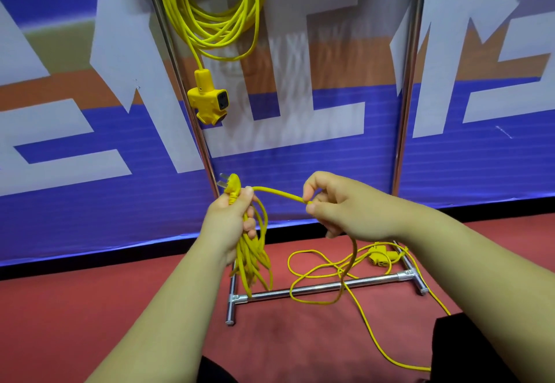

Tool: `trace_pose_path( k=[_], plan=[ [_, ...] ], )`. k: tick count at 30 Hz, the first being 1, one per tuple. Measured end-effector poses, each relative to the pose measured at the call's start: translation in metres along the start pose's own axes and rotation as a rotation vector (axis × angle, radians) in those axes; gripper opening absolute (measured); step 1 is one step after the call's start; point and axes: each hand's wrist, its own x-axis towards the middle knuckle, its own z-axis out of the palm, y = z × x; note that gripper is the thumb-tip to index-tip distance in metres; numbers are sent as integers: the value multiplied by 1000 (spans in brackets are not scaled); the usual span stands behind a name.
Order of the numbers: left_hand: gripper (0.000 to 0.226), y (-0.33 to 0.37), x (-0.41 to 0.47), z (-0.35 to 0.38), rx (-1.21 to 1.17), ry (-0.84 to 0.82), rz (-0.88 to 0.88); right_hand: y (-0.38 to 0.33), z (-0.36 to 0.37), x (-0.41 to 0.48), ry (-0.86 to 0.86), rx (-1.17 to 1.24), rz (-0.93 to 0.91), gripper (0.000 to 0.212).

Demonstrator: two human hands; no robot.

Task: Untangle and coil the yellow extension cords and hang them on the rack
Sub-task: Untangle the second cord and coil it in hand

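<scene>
Cord in thin, round, glossy yellow sheathing [253, 250] is gathering into long narrow loops at the centre of the frame. There the left hand [231, 220] is gripping the bundle with curled fingers, and the cord's yellow moulded plug with metal pins [232, 186] is sticking up above the thumb. The right hand [339, 205] is pinching the next stretch between thumb and forefinger, just right of centre. Below it, the uncoiled remainder [361, 316] is lying in slack, limp curls across the rack's base, with a blocky yellow socket head [379, 258] at lower right. By my judgement this cord is sitting roughly half coiled and is not yet hung. A finished yellow coil [216, 16] is already hanging at the top of the frame, its chunky socket block [208, 98] dangling beneath. The polished chrome tube rack [375, 281] is standing on matte red flooring [90, 307], backed by a smooth blue, white and orange banner [480, 172].
</scene>
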Motion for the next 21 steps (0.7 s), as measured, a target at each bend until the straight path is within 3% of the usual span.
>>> trace_pose_path(
  k=[7,10,14,21],
  plan=[
    [26,-37,49,-90,-61,531,-139,25,-34,-23,-13,-109,233,7],
    [30,-53,54,-107,-105,656,-285,37,-40,-28,31,-117,308,6],
    [24,-56,55,-89,-160,615,-295,42,-42,-29,150,-71,331,4],
    [12,-18,33,-38,-250,383,-58,53,-46,-30,284,33,493,5]
  ],
)
